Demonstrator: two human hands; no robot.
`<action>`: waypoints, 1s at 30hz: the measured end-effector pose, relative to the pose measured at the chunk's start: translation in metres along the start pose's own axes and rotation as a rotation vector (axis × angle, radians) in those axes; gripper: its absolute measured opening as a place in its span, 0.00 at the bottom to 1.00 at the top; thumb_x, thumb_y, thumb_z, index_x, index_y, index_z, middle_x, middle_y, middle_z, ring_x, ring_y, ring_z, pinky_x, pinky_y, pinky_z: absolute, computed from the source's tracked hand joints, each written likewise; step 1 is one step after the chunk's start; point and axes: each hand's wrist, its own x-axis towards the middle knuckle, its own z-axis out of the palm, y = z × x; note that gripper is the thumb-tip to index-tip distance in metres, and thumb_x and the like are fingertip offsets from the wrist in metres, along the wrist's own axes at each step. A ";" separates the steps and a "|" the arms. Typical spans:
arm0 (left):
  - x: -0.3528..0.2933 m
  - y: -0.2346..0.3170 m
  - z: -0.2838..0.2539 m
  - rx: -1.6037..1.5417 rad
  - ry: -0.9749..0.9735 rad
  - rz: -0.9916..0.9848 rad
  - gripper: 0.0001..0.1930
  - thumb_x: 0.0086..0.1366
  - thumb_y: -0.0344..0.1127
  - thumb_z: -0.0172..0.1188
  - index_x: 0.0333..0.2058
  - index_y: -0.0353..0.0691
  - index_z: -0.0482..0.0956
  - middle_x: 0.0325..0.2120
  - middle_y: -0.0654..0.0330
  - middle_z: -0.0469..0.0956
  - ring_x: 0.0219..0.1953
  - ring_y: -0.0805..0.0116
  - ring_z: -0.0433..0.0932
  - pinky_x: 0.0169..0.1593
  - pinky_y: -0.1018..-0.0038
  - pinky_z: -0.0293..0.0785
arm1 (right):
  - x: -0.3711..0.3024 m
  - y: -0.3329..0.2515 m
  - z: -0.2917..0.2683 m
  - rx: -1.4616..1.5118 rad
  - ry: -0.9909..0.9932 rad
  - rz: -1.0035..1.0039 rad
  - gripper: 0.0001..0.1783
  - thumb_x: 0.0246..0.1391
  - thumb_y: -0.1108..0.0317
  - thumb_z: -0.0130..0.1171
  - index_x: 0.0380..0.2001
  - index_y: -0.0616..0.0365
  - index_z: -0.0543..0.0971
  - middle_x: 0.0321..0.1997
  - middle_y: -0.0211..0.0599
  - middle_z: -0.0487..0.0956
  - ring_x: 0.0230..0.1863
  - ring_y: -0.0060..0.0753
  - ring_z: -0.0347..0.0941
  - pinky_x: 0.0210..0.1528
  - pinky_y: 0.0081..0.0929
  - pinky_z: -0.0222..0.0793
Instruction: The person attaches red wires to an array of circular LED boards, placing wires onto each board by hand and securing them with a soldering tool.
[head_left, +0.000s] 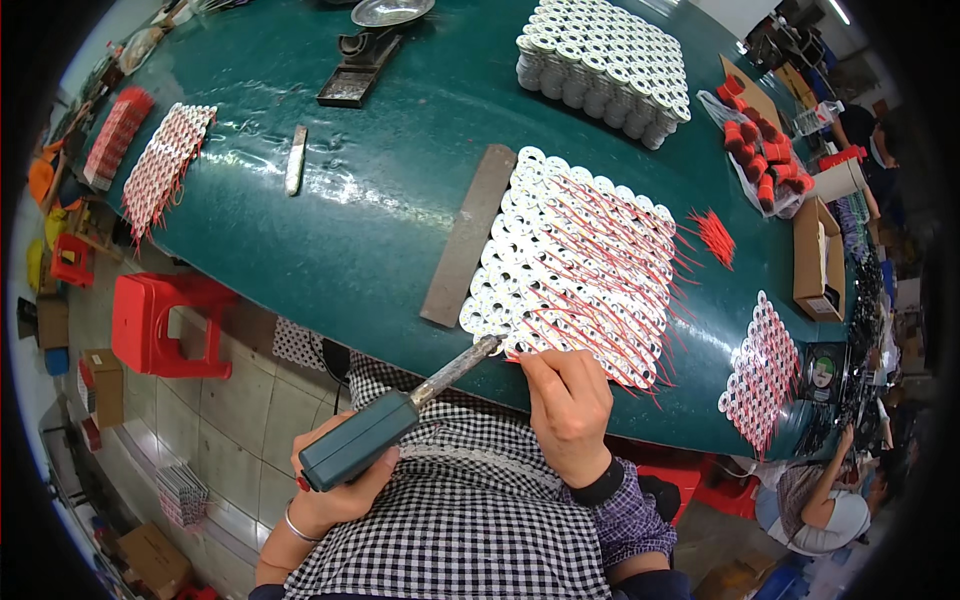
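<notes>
Left grip (350, 490) clasps blocky, metal-barrelled soldering iron (362, 440)

Saw dark green on tabletop (330, 240), dark blue-green on soldering iron handle (360, 440), mottled silver-grey on barrel (455, 370). Logged red on wires (608, 240), white with dark round spots on disc boards (505, 265). Noted brownish-grey on flat bar (468, 240), black-and-white check on apron (450, 510), purplish check on sleeve (630, 515), black on cuff (598, 483). Tagged bright red on stool (150, 318), tan on carton (808, 255).
</notes>
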 end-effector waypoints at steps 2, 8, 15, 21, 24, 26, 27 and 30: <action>0.000 -0.003 0.000 0.002 0.025 0.054 0.14 0.51 0.25 0.72 0.39 0.29 0.85 0.31 0.51 0.84 0.28 0.61 0.84 0.33 0.72 0.80 | 0.001 -0.002 -0.001 0.006 0.013 0.010 0.15 0.44 0.81 0.67 0.40 0.64 0.84 0.35 0.36 0.79 0.34 0.37 0.76 0.36 0.33 0.70; -0.004 -0.008 -0.002 -0.036 0.088 0.025 0.16 0.52 0.26 0.72 0.40 0.29 0.85 0.32 0.50 0.84 0.29 0.60 0.84 0.35 0.71 0.81 | 0.011 -0.011 -0.007 0.015 0.080 -0.037 0.17 0.43 0.82 0.67 0.40 0.63 0.84 0.34 0.36 0.79 0.34 0.36 0.76 0.36 0.33 0.69; 0.001 -0.007 -0.003 -0.032 0.057 0.010 0.14 0.52 0.25 0.71 0.39 0.29 0.85 0.31 0.51 0.84 0.28 0.62 0.83 0.32 0.73 0.79 | 0.013 -0.008 0.006 0.011 -0.031 -0.030 0.16 0.46 0.81 0.65 0.41 0.64 0.84 0.34 0.36 0.80 0.35 0.37 0.76 0.37 0.33 0.69; 0.013 -0.001 -0.003 0.019 0.042 0.117 0.13 0.52 0.25 0.71 0.38 0.28 0.85 0.30 0.52 0.83 0.27 0.62 0.83 0.32 0.73 0.78 | 0.013 -0.007 0.009 0.019 -0.033 -0.013 0.17 0.44 0.82 0.65 0.41 0.64 0.84 0.35 0.38 0.79 0.35 0.38 0.75 0.37 0.34 0.71; 0.015 0.000 -0.002 0.012 0.025 0.111 0.12 0.52 0.24 0.71 0.37 0.28 0.85 0.30 0.52 0.83 0.28 0.62 0.83 0.33 0.73 0.79 | 0.013 -0.007 0.009 0.022 -0.031 -0.013 0.17 0.44 0.82 0.64 0.41 0.64 0.84 0.35 0.38 0.79 0.35 0.39 0.75 0.36 0.34 0.72; 0.016 0.000 -0.002 0.007 0.015 0.101 0.12 0.51 0.24 0.71 0.37 0.28 0.84 0.31 0.51 0.84 0.28 0.62 0.83 0.33 0.72 0.79 | 0.013 -0.006 0.010 0.019 -0.033 -0.010 0.17 0.44 0.82 0.64 0.41 0.64 0.84 0.35 0.38 0.79 0.35 0.38 0.75 0.35 0.33 0.72; 0.016 0.000 -0.002 0.002 0.013 0.108 0.13 0.51 0.24 0.72 0.37 0.28 0.84 0.31 0.51 0.84 0.29 0.61 0.84 0.34 0.72 0.80 | 0.013 -0.006 0.010 0.017 -0.035 -0.007 0.17 0.44 0.83 0.64 0.41 0.64 0.83 0.35 0.38 0.79 0.35 0.38 0.75 0.35 0.33 0.72; 0.017 0.001 -0.002 -0.006 0.010 0.104 0.13 0.51 0.24 0.72 0.37 0.27 0.84 0.32 0.50 0.84 0.30 0.61 0.85 0.35 0.72 0.80 | 0.013 -0.007 0.009 0.016 -0.038 -0.006 0.17 0.44 0.83 0.64 0.41 0.64 0.84 0.35 0.38 0.79 0.34 0.38 0.75 0.35 0.33 0.72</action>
